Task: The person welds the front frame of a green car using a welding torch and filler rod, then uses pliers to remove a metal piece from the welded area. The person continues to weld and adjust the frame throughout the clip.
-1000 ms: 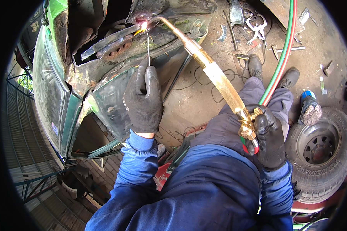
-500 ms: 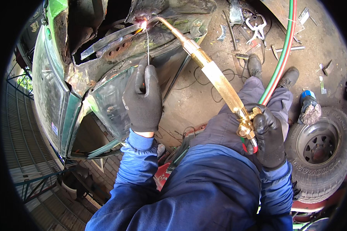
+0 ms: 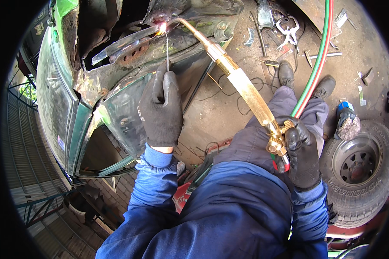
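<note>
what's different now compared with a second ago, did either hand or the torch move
Nothing visibly changed. The left hand still pinches the thin filler rod up to the glowing spot on the rusted green car body, and the right hand still grips the brass torch aimed there.

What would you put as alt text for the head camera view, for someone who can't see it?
Seen from above, a person in blue overalls and dark gloves welds rusted green car bodywork: the right hand grips a brass gas torch whose flame glows at the seam, while the left hand feeds a thin filler rod towards it. A tyre lies at right.
</note>
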